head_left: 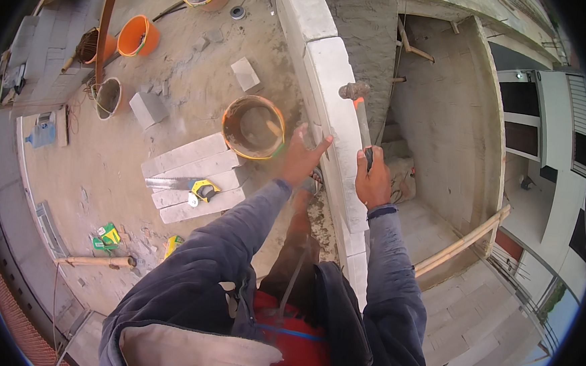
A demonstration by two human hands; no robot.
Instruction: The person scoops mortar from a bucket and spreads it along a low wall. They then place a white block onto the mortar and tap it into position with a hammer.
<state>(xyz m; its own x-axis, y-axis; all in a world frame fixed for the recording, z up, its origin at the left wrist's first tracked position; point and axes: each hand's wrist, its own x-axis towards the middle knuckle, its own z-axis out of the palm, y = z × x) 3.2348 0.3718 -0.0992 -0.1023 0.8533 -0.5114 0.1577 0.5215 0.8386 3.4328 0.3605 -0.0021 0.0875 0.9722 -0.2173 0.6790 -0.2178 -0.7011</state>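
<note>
A narrow wall of pale lightweight blocks [335, 71] runs away from me between my arms. My right hand [373, 181] is closed around the handle of a hammer [362, 120], thumb laid along the grip. The hammer's dull, dirty head points away from me, over or against the wall's right edge. On the wall's left side, my left hand [300, 158] is open with fingers spread, thumb and fingertips at the block face; whether they press on it I cannot tell. Just left of that hand stands an orange-rimmed bucket [225, 130] with grey residue and a wooden handle inside.
Several pale blocks [204, 152] lie left of me, with a yellow-handled handsaw [204, 190] on top. Loose blocks [147, 109] and orange buckets [139, 36] stand farther off. Right of the wall the level drops to stairs [394, 143], near a bamboo pole [462, 242].
</note>
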